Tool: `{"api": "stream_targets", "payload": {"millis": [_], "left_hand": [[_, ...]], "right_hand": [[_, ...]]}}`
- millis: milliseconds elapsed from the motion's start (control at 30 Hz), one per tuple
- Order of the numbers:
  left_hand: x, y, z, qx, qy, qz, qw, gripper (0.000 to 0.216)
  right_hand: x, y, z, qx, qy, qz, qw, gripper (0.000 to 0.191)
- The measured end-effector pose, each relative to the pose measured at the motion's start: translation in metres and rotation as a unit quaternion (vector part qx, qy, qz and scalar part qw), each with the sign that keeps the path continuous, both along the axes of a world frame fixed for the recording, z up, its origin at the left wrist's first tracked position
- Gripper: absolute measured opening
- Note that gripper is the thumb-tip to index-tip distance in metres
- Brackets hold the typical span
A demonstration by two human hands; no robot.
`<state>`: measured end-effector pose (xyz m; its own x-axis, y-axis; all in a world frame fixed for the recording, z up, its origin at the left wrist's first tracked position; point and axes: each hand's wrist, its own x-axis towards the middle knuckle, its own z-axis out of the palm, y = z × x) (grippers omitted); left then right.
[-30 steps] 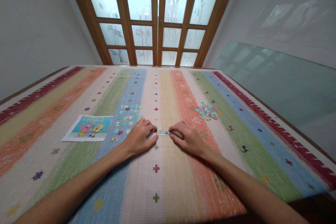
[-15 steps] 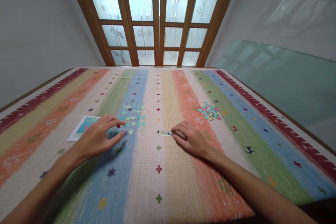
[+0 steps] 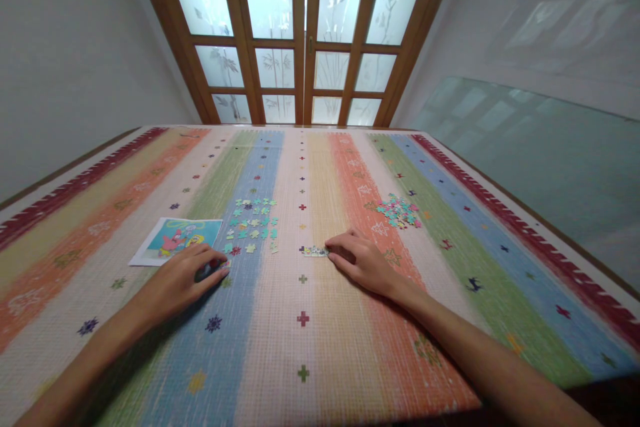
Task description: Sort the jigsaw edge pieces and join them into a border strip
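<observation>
My left hand (image 3: 197, 273) rests low over the blue stripe, thumb and index finger closed on a small puzzle piece (image 3: 227, 264), mostly covered by the fingertips. Behind it lies a picture card (image 3: 175, 238) with a pink and a yellow cartoon figure. Loose turquoise and pale puzzle pieces (image 3: 253, 219) are spread in rough rows just beyond that hand. At mid-table, my right hand (image 3: 361, 261) pinches the right end of a short strip of joined puzzle pieces (image 3: 315, 251), which lies flat on the cloth.
A heap of mixed puzzle pieces (image 3: 399, 211) lies to the right, beyond my right hand. A striped tablecloth (image 3: 280, 360) covers the table. A glass-paned wooden door (image 3: 303, 47) stands past the far edge, with walls on both sides.
My left hand has drawn back toward me and slightly left, its spread fingers now closed on a piece. More of the picture card shows. My right hand stays at the strip.
</observation>
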<state>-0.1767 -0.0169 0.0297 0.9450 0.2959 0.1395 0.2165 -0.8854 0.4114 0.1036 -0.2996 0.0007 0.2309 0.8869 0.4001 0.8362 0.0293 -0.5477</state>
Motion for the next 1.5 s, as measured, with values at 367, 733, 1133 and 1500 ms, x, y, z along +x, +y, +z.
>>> {"api": "stream_targets", "payload": {"millis": [367, 733, 1133, 1500], "left_hand": [[0.015, -0.011, 0.004, -0.039, 0.001, -0.075, 0.996, 0.026], [0.034, -0.041, 0.005, -0.065, 0.002, -0.101, 0.993, 0.023], [0.043, -0.046, 0.0, -0.084, -0.017, -0.117, 0.989, 0.019], [0.08, -0.068, -0.005, -0.065, -0.07, -0.153, 0.984, 0.019]], "right_hand": [[0.0, 0.0, 0.001, 0.004, -0.004, 0.0, 1.0, 0.014], [0.0, 0.0, -0.002, 0.005, -0.001, 0.002, 1.0, 0.014], [0.003, -0.004, 0.004, -0.011, -0.021, 0.009, 1.0, 0.017], [0.003, -0.004, 0.007, -0.013, -0.012, 0.016, 1.0, 0.016]]}}
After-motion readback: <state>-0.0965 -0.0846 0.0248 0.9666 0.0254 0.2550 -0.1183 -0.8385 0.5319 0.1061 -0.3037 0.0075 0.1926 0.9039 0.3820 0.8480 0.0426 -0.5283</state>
